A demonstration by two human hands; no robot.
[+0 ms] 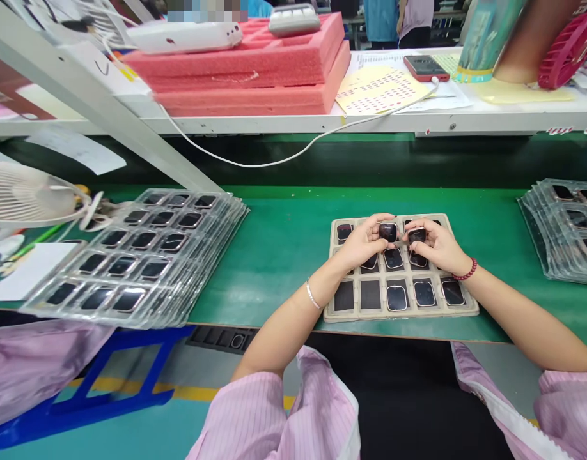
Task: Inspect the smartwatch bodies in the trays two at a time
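Note:
Both hands are over a beige compartment tray [401,316] on the green bench. Between the fingers and thumb of my left hand [363,246] is a square watch case [387,232] with a dark screen. My right hand [441,248] grips a second watch case [417,236] by its edges, close beside the first. More dark-screened watch cases lie in the tray, among them one [396,298] in the front row. Two front-row compartments at the left show only their dark floor. My hands hide parts of the back and middle rows.
Stacked clear plastic trays [178,281] of watch cases stand to the left, and another stack [552,255] at the right edge. A white fan [29,195] is far left. The shelf [293,124] above bears red foam [255,70], a phone [426,68] and a hanging white cable [255,165].

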